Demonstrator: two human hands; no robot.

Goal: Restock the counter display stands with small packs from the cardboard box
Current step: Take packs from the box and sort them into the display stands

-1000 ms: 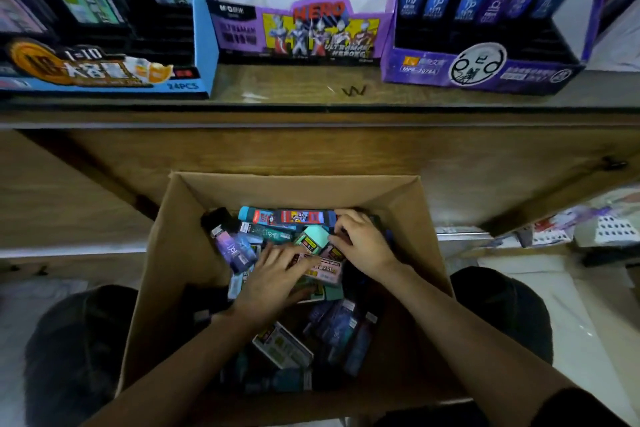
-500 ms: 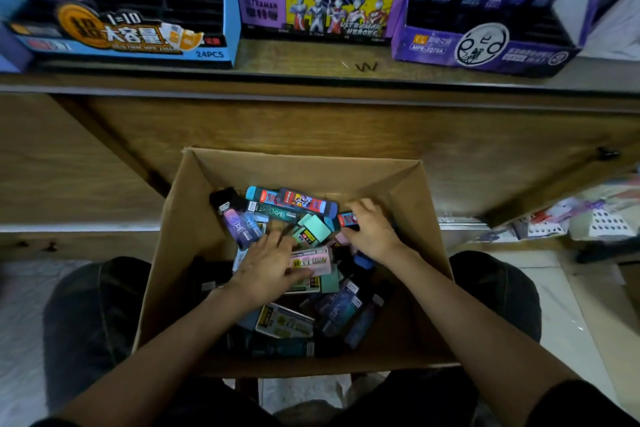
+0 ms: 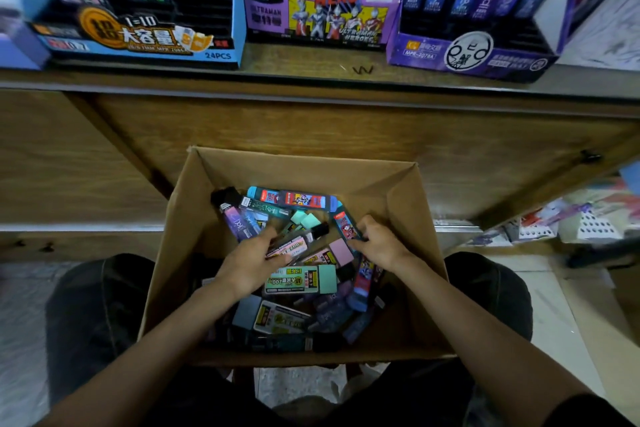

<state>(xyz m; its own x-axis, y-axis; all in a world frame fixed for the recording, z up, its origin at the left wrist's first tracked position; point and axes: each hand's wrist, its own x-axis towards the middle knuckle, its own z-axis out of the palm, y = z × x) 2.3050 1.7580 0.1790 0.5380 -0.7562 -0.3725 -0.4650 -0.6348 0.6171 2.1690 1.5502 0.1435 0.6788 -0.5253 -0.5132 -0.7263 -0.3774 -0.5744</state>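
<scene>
Setting: a wooden tabletop (image 3: 311,71) carrying three display stands (image 3: 311,21) is seen above; the cardboard box (image 3: 398,191) is set below it, between the knees.
Packs: small packs (image 3: 301,282) are heaped loose in the box, long axes every way.
Left hand (image 3: 249,263): curled round a pink-labelled pack (image 3: 291,246) lying crosswise.
Right hand (image 3: 377,243): closed on a red-and-blue pack (image 3: 346,225) pointing away.
Relation: the stands lie up and ahead of both hands.
Hidden: the lower packs are lost in shadow; the stand tops are cut off.
</scene>
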